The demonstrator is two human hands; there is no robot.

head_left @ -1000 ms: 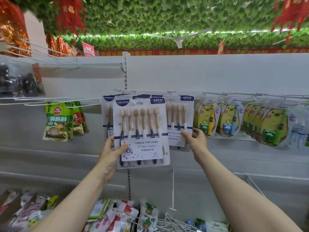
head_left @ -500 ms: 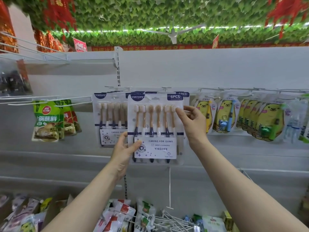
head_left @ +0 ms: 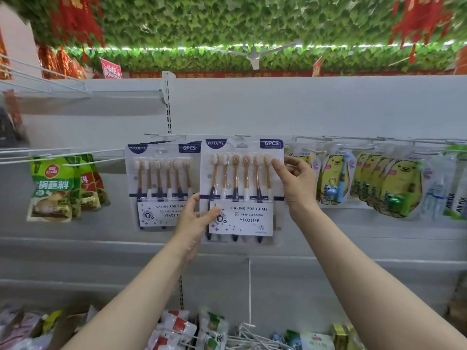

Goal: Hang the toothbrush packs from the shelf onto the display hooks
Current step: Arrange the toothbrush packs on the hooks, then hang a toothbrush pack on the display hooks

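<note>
Toothbrush pack [head_left: 241, 190] is flat to the back panel [head_left: 328, 109], hang hole up at the hook [head_left: 242, 136], just beside the hung packs [head_left: 161, 185]. Left hand [head_left: 195, 221] pinches the lower left edge to steady it. Right hand [head_left: 294, 183] pinches the upper right edge, likely to steer the hole. Can't tell if it's threaded.

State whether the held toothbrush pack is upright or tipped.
Upright. On the toothbrush pack, brush heads sit topmost and the label reads level.

Grey shelving back panel [head_left: 316, 107], leafy green ceiling [head_left: 227, 18], white ceiling fan [head_left: 254, 55], red hanging decorations [head_left: 417, 18]
</note>
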